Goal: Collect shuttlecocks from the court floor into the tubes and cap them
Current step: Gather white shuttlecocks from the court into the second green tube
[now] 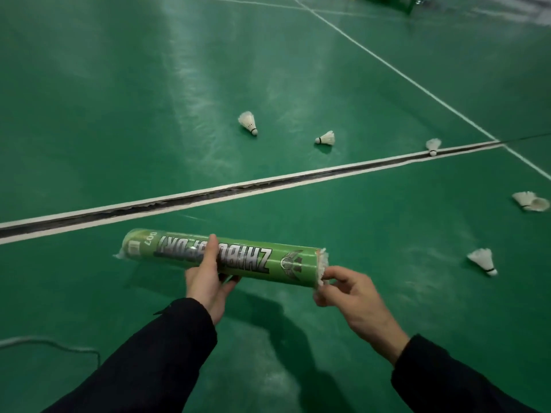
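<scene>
Black sleeves fill the bottom of the view, both hands out over the green court floor (119, 114). Left hand (205, 278) wraps the green tube (220, 256) near its middle, thumb over the top, fingers curled underneath. Right hand (348, 296) pinches at the tube's right end, fingertips (326, 274) on the white feathers of a shuttlecock (322, 263) that sticks out of the open mouth. No cap visible on that end; the far left end looks closed under clear wrap, cannot tell more.

Key relation: tube's long axis runs left-right across the body, nearly level, open mouth pointing right, directly at the right-hand fingers. So the seating push goes leftward along the axis, right hand does it, left hand just braces.

Loose shuttlecocks on the floor, at least 6: 1 (248, 123) and another (325, 138) beyond the white line (208, 195), 1 (433, 146) lying on that line, a pair (530, 201) touching at the right edge, 1 (483, 261) near the right hand's side. All sit right of centre, so the right hand is nearer.

Judgement: mid-task, tube looks close to full, capping not yet done.
</scene>
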Demonstrator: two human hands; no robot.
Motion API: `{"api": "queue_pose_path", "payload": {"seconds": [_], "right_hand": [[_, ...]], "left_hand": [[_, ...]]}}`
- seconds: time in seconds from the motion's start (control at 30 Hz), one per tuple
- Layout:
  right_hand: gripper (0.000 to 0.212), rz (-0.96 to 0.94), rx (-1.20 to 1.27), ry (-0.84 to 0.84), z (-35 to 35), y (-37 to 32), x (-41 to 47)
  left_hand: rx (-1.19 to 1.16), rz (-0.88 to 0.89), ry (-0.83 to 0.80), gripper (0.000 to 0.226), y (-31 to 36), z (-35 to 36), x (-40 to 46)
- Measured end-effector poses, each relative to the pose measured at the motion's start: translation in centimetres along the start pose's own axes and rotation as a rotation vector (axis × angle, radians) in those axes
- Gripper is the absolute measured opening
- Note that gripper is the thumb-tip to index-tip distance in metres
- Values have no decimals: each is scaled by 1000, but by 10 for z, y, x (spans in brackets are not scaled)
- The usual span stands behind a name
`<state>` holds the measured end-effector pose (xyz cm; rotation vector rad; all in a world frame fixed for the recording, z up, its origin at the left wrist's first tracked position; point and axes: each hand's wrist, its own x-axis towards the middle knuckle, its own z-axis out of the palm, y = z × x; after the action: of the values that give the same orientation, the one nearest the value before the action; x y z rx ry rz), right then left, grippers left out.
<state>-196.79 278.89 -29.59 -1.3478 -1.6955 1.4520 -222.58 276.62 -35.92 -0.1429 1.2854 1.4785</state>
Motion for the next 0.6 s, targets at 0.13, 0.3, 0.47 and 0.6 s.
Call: {"api": "queue_pose_path", "payload": {"seconds": [0.13, 0.3, 0.47, 0.6], "right_hand": [[53, 59, -62, -174, -30, 21, -11], [49, 247, 242, 118, -88, 73, -13], [82, 327, 488, 162, -195, 129, -34], [59, 317, 541, 77, -296, 153, -58]], "left_hand": [[108, 58, -61, 82, -22, 36, -8], [269, 90, -161, 72, -67, 107, -28], [108, 256, -106, 126, -91, 165, -38], [144, 405, -8, 111, -97, 193, -36]]}}
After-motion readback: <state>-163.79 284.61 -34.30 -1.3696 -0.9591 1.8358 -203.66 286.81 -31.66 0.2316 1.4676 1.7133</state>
